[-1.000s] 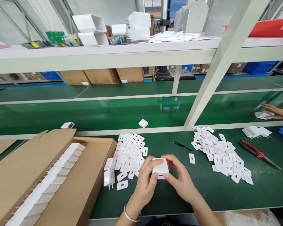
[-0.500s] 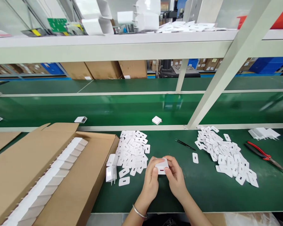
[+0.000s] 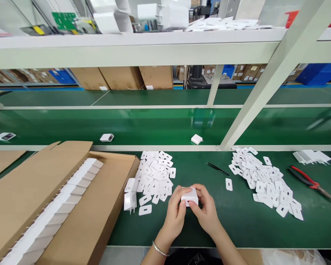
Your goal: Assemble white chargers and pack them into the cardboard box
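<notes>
Between my two hands is a white charger [image 3: 190, 195], held above the green table near its front edge. My left hand [image 3: 176, 206] wraps its left side, the thumb on the face towards me. On the other side my right hand [image 3: 205, 208] grips it, with that thumb pressed near the dark port slot, which is partly covered. Left of my hands lies a heap of white slotted face plates [image 3: 154, 176]. Two more white chargers [image 3: 130, 201] stand beside it. A single face plate [image 3: 228, 184] and black tweezers [image 3: 217, 168] lie to the right.
An open cardboard box [image 3: 105, 206] with a row of white chargers [image 3: 63, 206] takes up the left. A second plate heap [image 3: 267, 184] and red-handled pliers [image 3: 314, 184] lie right. A slanted post [image 3: 264, 99] rises behind. Beyond the rail, chargers [image 3: 196, 139] sit on a green belt [image 3: 143, 127].
The chargers on the belt have moved to the right. My right thumb has shifted left over the port face of the held charger. Both hands keep their hold.
</notes>
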`<state>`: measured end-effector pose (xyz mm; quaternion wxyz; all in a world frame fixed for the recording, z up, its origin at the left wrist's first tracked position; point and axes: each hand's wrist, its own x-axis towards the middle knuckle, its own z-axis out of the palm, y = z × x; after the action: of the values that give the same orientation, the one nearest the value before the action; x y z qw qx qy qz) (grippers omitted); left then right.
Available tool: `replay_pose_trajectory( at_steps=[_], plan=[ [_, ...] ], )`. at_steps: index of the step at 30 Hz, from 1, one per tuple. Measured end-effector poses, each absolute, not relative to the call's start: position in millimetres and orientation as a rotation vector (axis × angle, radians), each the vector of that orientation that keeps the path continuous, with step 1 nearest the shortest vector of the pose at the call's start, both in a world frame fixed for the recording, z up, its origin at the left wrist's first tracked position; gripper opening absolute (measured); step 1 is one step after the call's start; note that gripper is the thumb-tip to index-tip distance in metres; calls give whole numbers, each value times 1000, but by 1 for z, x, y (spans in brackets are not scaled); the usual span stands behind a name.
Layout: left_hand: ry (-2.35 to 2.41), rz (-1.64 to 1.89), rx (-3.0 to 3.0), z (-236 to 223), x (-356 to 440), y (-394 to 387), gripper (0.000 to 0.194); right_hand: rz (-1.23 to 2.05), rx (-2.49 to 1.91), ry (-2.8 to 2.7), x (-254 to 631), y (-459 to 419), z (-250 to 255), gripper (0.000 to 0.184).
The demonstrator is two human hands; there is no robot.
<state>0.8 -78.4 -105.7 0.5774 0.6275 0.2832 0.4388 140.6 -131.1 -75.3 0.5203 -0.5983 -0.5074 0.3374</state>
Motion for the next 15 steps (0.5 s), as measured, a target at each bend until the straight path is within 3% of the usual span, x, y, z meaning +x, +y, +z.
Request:
replay_pose_trajectory(
  at_steps=[5,9,12,15],
  plan=[
    [609,903,1054,-103,5,-83,63,698,-1385,-1279,139,-129,-74,49],
    [458,853,784,-92,0,-88,57,631,-1420,-1471,138,-128,-72,58],
    [410,868,811,-72,-34,-86,59,656,-1404,-1559,145,-130,-75,60],
    [603,1007,1043,-49,-96,-63,77,470,-1426,-1374,162,-131,-85,54]
  ],
)
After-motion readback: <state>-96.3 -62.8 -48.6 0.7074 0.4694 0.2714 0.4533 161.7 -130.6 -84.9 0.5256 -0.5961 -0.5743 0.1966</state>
